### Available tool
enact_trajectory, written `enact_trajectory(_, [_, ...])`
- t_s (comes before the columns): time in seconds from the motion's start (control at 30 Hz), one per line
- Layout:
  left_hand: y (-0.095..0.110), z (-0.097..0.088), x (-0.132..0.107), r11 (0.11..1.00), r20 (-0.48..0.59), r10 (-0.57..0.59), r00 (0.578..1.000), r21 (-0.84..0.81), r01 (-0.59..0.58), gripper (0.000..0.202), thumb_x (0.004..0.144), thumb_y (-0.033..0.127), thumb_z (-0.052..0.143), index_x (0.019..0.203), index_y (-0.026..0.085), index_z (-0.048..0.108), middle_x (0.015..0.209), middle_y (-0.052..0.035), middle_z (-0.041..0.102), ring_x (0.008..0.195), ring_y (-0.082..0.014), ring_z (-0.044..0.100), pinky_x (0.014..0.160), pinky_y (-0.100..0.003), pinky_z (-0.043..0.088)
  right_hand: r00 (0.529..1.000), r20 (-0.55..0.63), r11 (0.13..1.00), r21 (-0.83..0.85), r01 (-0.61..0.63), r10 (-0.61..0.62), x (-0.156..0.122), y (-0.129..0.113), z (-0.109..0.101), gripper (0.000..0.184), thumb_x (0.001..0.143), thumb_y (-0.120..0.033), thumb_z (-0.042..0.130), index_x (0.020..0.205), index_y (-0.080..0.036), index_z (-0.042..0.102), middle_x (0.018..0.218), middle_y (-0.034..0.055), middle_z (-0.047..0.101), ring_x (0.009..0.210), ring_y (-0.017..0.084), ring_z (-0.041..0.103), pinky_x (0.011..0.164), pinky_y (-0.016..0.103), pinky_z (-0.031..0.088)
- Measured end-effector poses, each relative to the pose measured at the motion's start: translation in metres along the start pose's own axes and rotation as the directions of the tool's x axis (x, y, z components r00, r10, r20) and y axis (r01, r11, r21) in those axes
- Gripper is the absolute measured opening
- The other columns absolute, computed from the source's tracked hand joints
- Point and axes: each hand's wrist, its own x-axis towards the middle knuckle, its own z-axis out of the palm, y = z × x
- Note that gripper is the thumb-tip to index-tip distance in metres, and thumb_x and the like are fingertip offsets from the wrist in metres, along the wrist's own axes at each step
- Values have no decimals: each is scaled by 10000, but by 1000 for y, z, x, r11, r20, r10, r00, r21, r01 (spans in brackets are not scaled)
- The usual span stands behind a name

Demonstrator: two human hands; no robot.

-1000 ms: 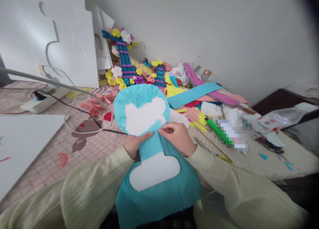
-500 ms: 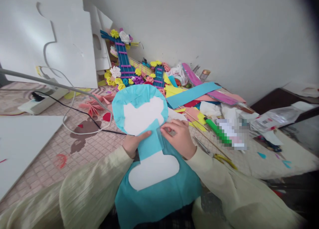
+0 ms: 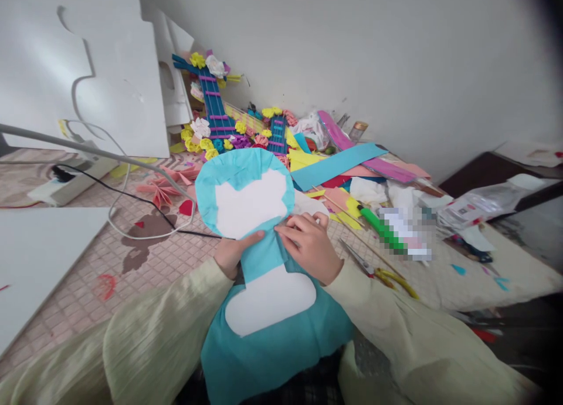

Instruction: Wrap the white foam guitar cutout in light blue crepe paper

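A white cut-out board (image 3: 270,302) with a rounded foot and a round top lies before me over a large sheet of teal crepe paper (image 3: 272,364). Pleated edges of the paper fold in around the round top, leaving a ragged white patch. Across the narrow neck, a flap of blue paper covers the board. My left hand (image 3: 235,253) grips the neck from the left, its thumb flat on the paper and its other fingers hidden underneath. On the neck's right side, my right hand (image 3: 310,246) pinches the paper's edge with thumb and forefinger.
Scissors with yellow handles (image 3: 378,271) and a green cutter (image 3: 382,230) lie to the right, near a clear plastic bottle (image 3: 488,204). Paper strips, paper flowers and decorated guitar shapes (image 3: 215,105) crowd the back. A white cable (image 3: 149,236) loops at left beside a power strip (image 3: 73,179).
My right hand has shifted slightly left and pressed the blue flap's upper edge down across the neck. The left thumb stays in place on the paper.
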Motion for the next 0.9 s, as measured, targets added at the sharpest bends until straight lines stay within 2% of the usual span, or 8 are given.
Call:
enact_trajectory(0.23, [-1,-1,-1,997,35,-59,998,-52,61,607,580,186,762,1149,242,557,1118,-33,653,1175,-277,484,1013,-418,385,998,33,991,122,-55,52,1,0,-4,201,878,-206,475,940,-243,662,812,6,614,815,141,536,755,355,209])
enact_trajectory(0.43, [2,-1,-2,987,60,-124,990,-96,130,556,600,168,743,1128,211,573,1074,-48,674,1141,-267,518,981,-383,429,996,90,994,105,-15,6,1,3,-13,265,888,-172,439,1027,-257,648,821,23,597,826,157,523,748,361,209])
enact_trajectory(0.6, [15,3,-10,953,173,-208,963,-183,239,514,649,147,680,1148,151,559,1094,-85,664,1097,-278,551,933,-382,470,987,156,975,224,-5,-30,4,2,-27,306,887,-146,410,1098,-242,610,855,30,585,843,152,532,762,350,247])
enact_trajectory(0.77, [16,-4,-13,943,273,-227,935,-178,281,550,638,192,683,1171,164,545,1056,-79,682,1017,-295,600,896,-391,491,991,121,940,341,7,-52,4,-4,-35,256,884,-199,437,1057,-227,623,881,31,608,890,163,544,797,348,277])
enact_trajectory(0.9, [12,-10,-10,944,384,-222,896,-144,296,454,636,256,685,1066,134,607,1007,-101,697,1025,-316,591,914,-399,473,995,81,920,392,24,-60,3,-7,-36,234,886,-246,446,1016,-224,639,864,29,624,888,163,545,793,344,287])
